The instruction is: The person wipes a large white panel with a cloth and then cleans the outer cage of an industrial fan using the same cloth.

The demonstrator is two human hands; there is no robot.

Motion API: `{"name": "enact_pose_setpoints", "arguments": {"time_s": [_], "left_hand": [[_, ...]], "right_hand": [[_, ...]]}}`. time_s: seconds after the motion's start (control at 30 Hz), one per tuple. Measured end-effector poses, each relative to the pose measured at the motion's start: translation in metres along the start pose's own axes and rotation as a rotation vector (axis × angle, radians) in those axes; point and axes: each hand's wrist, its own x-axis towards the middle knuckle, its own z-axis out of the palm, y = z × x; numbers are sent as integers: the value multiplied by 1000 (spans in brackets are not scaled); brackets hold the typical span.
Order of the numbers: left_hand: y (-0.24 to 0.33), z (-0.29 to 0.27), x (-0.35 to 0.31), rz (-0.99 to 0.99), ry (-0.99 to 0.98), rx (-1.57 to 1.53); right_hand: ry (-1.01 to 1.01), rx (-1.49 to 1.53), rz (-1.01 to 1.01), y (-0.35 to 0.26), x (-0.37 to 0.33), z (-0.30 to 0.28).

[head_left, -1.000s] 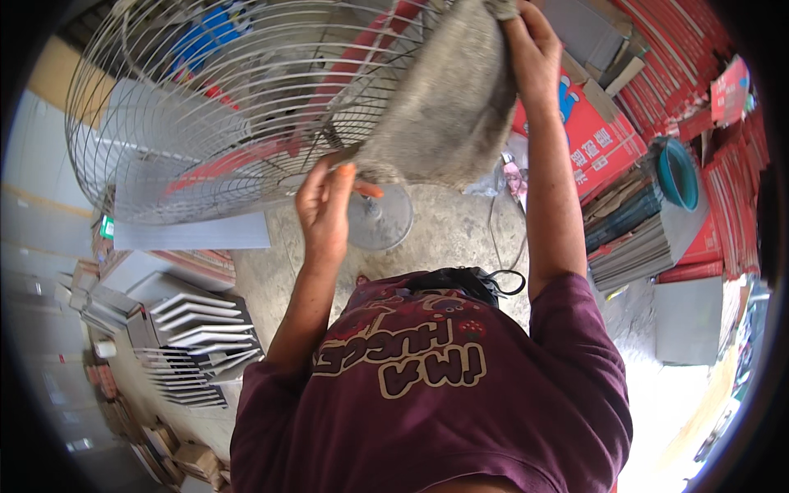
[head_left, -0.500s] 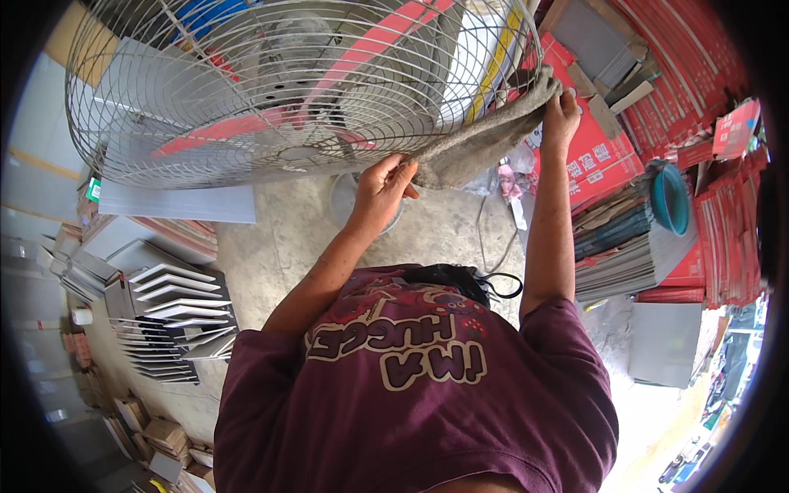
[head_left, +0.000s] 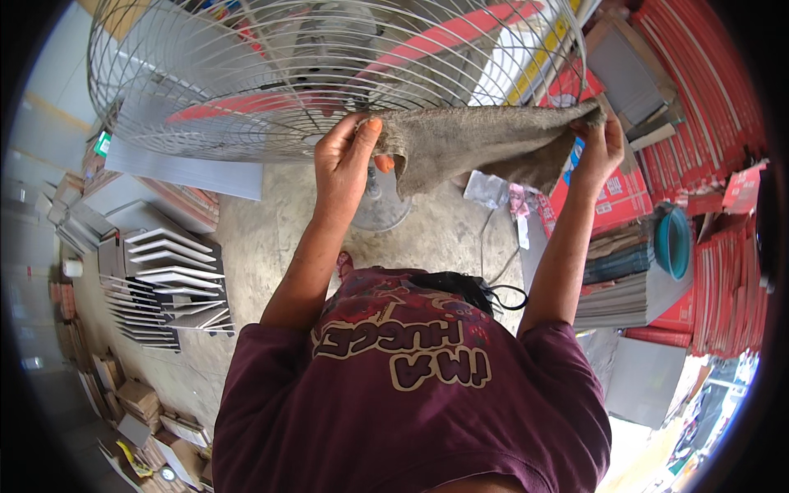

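Note:
A worn grey-brown cloth is stretched between my two hands, in front of the wire guard of a large fan. My left hand pinches its left end, thumb on top, close to the guard's lower rim. At the other end my right hand grips a corner of the cloth, beyond the guard's right edge. The cloth sags between them, with a fold hanging at its lower right. Behind the wires show the fan's red blades. Whether the cloth touches the guard I cannot tell.
The fan's round base stands on the concrete floor. On the left is a rack of tile samples. Stacked red cartons and a teal basin are on the right. A cable runs along the floor.
My hands have moved farther apart, the left going left and the right going right and down. The cloth is now spread wider and more level. The view has shifted slightly.

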Motion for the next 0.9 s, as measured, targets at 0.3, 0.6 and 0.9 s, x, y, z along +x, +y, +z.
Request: {"name": "enact_pose_setpoints", "arguments": {"time_s": [0.3,0.6,0.9], "left_hand": [[53,-28,2,188,141,3],[120,-70,19,301,161,-168],[175,-124,32,555,264,-102]], "right_hand": [[-12,79,-159,-47,-13,36],[-36,207,-324,-117,-27,108],[-165,214,-486,-172,-58,192]]}}
